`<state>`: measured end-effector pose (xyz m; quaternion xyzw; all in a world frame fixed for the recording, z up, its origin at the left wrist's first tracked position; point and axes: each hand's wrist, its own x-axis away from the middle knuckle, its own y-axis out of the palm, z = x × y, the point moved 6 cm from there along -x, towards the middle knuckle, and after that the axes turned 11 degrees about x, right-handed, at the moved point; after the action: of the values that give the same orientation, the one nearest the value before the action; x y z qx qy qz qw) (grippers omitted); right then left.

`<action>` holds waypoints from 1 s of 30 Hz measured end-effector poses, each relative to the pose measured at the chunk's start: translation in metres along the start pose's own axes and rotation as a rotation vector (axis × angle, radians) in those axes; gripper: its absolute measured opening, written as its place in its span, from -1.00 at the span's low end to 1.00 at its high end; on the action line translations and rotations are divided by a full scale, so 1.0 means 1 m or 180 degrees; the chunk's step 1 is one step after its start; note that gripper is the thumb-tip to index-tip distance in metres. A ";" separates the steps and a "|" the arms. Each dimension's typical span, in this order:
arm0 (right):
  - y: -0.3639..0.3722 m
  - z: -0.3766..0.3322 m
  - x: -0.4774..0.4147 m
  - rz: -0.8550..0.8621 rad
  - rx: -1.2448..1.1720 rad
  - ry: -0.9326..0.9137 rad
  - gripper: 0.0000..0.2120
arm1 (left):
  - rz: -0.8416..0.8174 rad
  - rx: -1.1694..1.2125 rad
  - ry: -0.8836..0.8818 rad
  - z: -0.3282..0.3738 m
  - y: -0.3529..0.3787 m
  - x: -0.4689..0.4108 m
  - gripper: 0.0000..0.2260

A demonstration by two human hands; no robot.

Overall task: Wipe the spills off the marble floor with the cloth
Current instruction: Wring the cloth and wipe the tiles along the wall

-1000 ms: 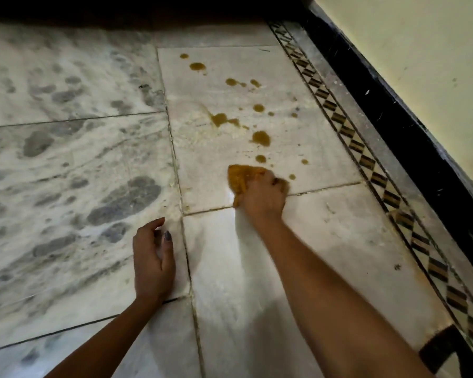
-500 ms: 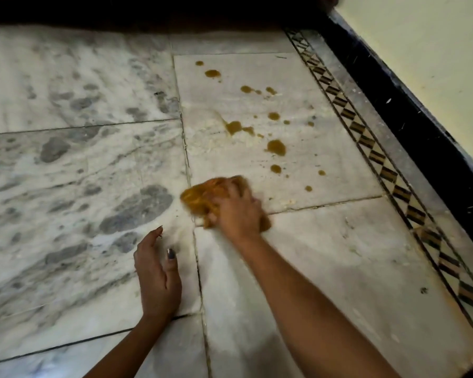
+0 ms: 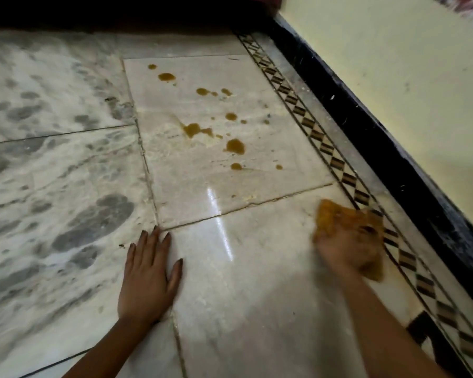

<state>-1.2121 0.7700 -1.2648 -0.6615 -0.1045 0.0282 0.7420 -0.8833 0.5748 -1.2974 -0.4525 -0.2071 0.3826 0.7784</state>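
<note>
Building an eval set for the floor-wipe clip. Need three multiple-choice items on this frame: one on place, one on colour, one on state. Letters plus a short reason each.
1. Where is the cloth?
A. by the patterned border strip
B. under the left hand
C. on the grey-mottled slab

2. What colour are the spills?
A. white
B. amber-brown
C. blue

3. What is the left hand doing?
A. gripping the cloth
B. lifted in the air
C. lying flat on the floor, fingers spread

Answers:
1 A: the right hand presses it down beside the border strip.
2 B: the drops on the pale slab are amber-brown.
3 C: palm down, holding nothing.
</note>
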 end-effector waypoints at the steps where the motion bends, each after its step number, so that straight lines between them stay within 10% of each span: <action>1: 0.003 -0.036 0.023 -0.0101 0.0080 -0.0366 -0.39 | -0.0027 0.0034 -0.0021 -0.002 0.000 0.002 -0.42; 9: 0.013 -0.125 0.222 0.0426 -0.0107 -0.3236 -0.41 | 0.0677 0.1262 -0.0271 0.001 -0.045 -0.026 -0.55; 20: 0.023 0.153 -0.025 -0.0271 0.0027 0.0031 -0.53 | 0.0335 0.0831 0.0237 0.018 -0.004 -0.049 -0.52; 24: 0.000 0.053 -0.014 -0.0084 0.0126 -0.0103 -0.63 | 0.0531 0.0773 0.0171 0.020 0.002 -0.049 -0.56; 30: -0.003 -0.127 0.155 -0.0135 -0.0113 -0.2533 -0.53 | 0.0726 0.1220 0.0047 0.015 -0.003 -0.045 -0.56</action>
<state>-1.0367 0.6736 -1.2571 -0.6094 -0.3979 0.2652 0.6324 -0.9199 0.5462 -1.2862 -0.3195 -0.0724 0.4973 0.8033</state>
